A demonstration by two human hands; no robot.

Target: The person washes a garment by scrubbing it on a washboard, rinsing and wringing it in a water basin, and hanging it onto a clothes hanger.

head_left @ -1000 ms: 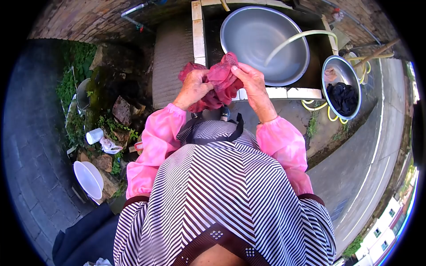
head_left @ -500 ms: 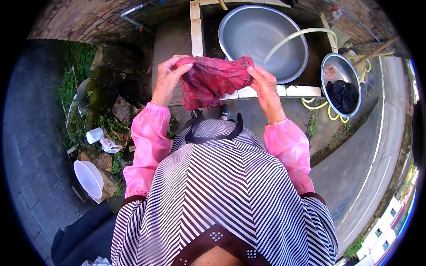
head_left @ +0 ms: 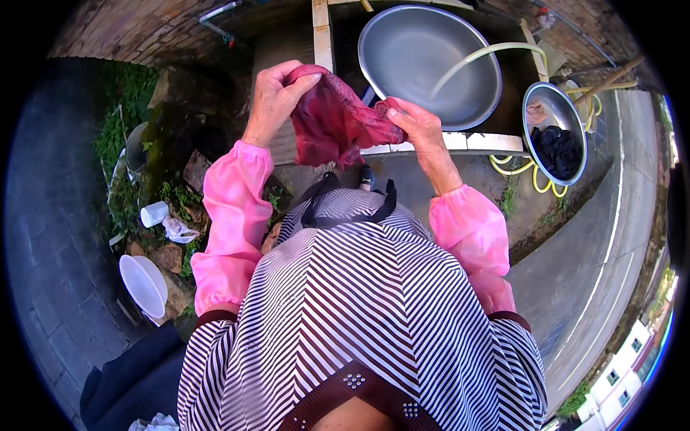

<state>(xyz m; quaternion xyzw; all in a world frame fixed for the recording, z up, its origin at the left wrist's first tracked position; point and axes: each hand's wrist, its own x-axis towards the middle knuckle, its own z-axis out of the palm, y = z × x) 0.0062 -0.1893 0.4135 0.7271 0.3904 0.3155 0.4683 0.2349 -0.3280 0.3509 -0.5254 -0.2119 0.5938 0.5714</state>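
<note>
A dark red cloth point(head_left: 332, 122), wet-looking and creased, hangs stretched between my two hands. At its upper left corner my left hand point(head_left: 279, 100) pinches it between thumb and fingers. My right hand point(head_left: 420, 133) grips the right end, where the fabric is bunched. The cloth sags in the middle and its lower edge hangs free; what kind of garment it is, I cannot tell. Just beyond my right hand is a large metal basin point(head_left: 424, 61), with a pale hose point(head_left: 496, 49) running into it.
A smaller metal basin point(head_left: 530, 136) at the right holds dark clothing point(head_left: 557, 152) and a pinkish piece. White tiled edging point(head_left: 489, 142) borders the wash area. Rocks point(head_left: 195, 171), a white cup point(head_left: 154, 214) and a white plastic tub point(head_left: 144, 287) lie at the left.
My left hand has risen, lifting the cloth's left corner. My right hand has moved slightly down, so the cloth now slants down to the right.
</note>
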